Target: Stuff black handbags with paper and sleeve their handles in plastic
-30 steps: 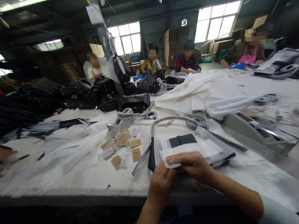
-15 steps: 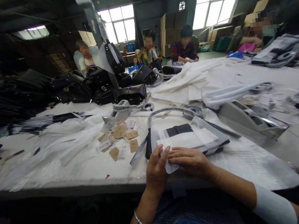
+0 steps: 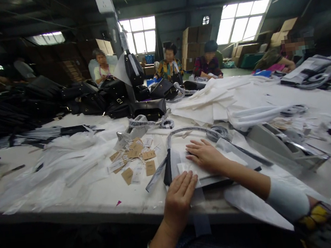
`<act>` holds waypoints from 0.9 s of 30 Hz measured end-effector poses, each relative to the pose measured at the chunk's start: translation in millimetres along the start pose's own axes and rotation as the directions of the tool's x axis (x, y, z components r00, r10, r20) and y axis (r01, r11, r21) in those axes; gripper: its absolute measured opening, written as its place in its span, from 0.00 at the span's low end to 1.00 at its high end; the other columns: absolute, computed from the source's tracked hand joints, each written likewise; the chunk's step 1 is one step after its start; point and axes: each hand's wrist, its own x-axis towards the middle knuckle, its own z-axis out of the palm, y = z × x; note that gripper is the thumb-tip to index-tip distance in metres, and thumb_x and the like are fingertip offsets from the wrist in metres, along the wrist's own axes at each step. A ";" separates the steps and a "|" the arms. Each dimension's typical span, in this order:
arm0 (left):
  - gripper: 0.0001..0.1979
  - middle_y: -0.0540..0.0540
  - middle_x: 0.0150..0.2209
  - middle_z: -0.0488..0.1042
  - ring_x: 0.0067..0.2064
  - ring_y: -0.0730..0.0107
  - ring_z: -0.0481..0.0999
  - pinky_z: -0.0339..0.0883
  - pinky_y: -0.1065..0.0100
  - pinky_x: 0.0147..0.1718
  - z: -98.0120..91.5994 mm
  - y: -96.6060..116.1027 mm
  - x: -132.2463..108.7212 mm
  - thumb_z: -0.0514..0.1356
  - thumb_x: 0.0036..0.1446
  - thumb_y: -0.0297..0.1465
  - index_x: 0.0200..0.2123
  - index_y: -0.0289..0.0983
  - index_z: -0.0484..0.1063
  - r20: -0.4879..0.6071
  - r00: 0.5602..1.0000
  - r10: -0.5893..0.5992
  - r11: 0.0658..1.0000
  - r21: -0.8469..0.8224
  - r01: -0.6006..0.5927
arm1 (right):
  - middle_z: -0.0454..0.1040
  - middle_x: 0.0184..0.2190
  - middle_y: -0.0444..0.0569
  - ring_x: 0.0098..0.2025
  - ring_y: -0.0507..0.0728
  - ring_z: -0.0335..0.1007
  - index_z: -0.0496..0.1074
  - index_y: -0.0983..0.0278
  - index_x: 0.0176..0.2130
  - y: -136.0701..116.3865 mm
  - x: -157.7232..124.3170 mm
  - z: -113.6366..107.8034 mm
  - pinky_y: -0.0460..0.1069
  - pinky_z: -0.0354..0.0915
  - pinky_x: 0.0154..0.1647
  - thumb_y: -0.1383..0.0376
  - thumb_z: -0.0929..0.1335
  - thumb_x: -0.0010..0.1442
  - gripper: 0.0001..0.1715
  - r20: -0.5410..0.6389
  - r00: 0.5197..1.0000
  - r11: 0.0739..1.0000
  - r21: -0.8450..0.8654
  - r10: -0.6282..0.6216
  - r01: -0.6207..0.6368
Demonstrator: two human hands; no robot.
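Note:
My left hand [image 3: 179,196] lies flat, fingers together and stretched out, on the near edge of a flat packet [image 3: 233,158] of white paper and clear plastic with a black piece inside. My right hand [image 3: 204,154] rests palm down on top of the same packet, farther from me, fingers spread. Neither hand grips anything. A black strap in clear wrap [image 3: 162,168] runs along the packet's left side.
Brown paper tags [image 3: 136,159] lie scattered left of the packet. Black bags [image 3: 114,98] pile up at the back left, white sheets [image 3: 211,102] at the back middle, a grey tape dispenser [image 3: 285,145] to the right. Other people sit at the far side.
My right hand moved from the packet's near edge forward onto its top and flattened. My left hand opened and now presses flat at the near edge. The white slip they held is down.

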 end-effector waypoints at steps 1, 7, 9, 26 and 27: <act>0.21 0.42 0.56 0.74 0.58 0.62 0.73 0.74 0.57 0.54 0.9 0.3 -0.2 0.48 0.67 0.19 0.59 0.35 0.69 -0.007 1.000 -0.003 1.000 0.003 0.003 | 0.74 0.57 0.55 0.66 0.68 0.58 0.76 0.62 0.51 1.6 10.2 4.8 0.71 0.47 0.66 0.59 0.63 0.69 0.18 0.097 0.995 1.000 -0.011 0.008 -0.007; 0.18 0.43 0.55 0.76 0.56 0.61 0.75 0.75 0.58 0.52 6.9 0.8 0.3 0.49 0.68 0.21 0.57 0.34 0.71 -0.042 0.999 -0.024 0.999 0.025 0.025 | 0.73 0.57 0.56 0.68 0.70 0.53 0.81 0.62 0.39 -6.2 43.1 23.0 0.74 0.40 0.66 0.58 0.63 0.70 0.20 0.240 0.971 1.000 0.001 -0.025 0.025; 0.19 0.44 0.55 0.76 0.56 0.62 0.75 0.75 0.58 0.52 6.4 0.9 1.0 0.49 0.68 0.21 0.56 0.34 0.71 -0.044 0.999 -0.028 0.999 0.023 0.029 | 0.73 0.57 0.57 0.67 0.71 0.56 0.81 0.62 0.41 -8.5 41.9 22.8 0.74 0.45 0.65 0.57 0.62 0.70 0.20 0.236 0.972 1.000 -0.005 -0.014 0.016; 0.25 0.38 0.63 0.67 0.65 0.56 0.63 0.64 0.51 0.62 -16.5 -3.0 0.4 0.57 0.64 0.28 0.63 0.31 0.62 0.215 0.976 -0.020 0.982 -0.177 0.059 | 0.72 0.59 0.51 0.63 0.63 0.65 0.67 0.58 0.62 -33.0 -100.9 34.8 0.64 0.58 0.66 0.60 0.69 0.64 0.28 -0.347 0.934 0.992 0.048 -0.090 0.114; 0.28 0.36 0.64 0.65 0.67 0.55 0.61 0.62 0.50 0.63 -23.9 -4.0 3.8 0.59 0.63 0.31 0.65 0.31 0.59 0.274 0.962 -0.014 0.974 -0.214 0.076 | 0.72 0.58 0.51 0.62 0.63 0.66 0.68 0.58 0.60 -33.6 -99.7 37.3 0.64 0.57 0.66 0.60 0.69 0.64 0.26 -0.364 0.928 0.994 0.051 -0.076 0.101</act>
